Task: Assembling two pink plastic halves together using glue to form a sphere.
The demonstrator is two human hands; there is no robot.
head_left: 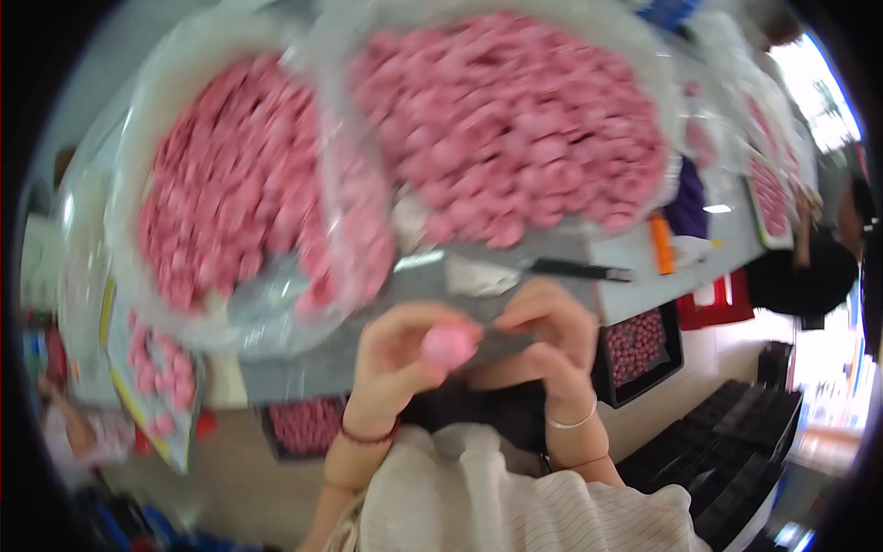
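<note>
Between the thumb and fingers of my left hand (391, 354) is a small, round, glossy pink piece (449, 347), held above the near edge of the grey work surface (313, 373). My right hand (559, 331) hovers close beside it with curled fingers, the thumb apart from them and nothing visible in the gap. Past my hands, rounded pink pieces (515, 120) fill a large clear plastic bag, and more pink pieces (235, 175) lie in a second bag (124, 212) on the left. Motion blur softens the fine details.
Crumpled white paper (480, 277) and a black tool (581, 270) lie beyond my hands, with an orange tool (660, 243) to the right. Dark crates of pink pieces (635, 350) stand below the table edge. Black trays (717, 451) are stacked lower right. Other people work at both sides.
</note>
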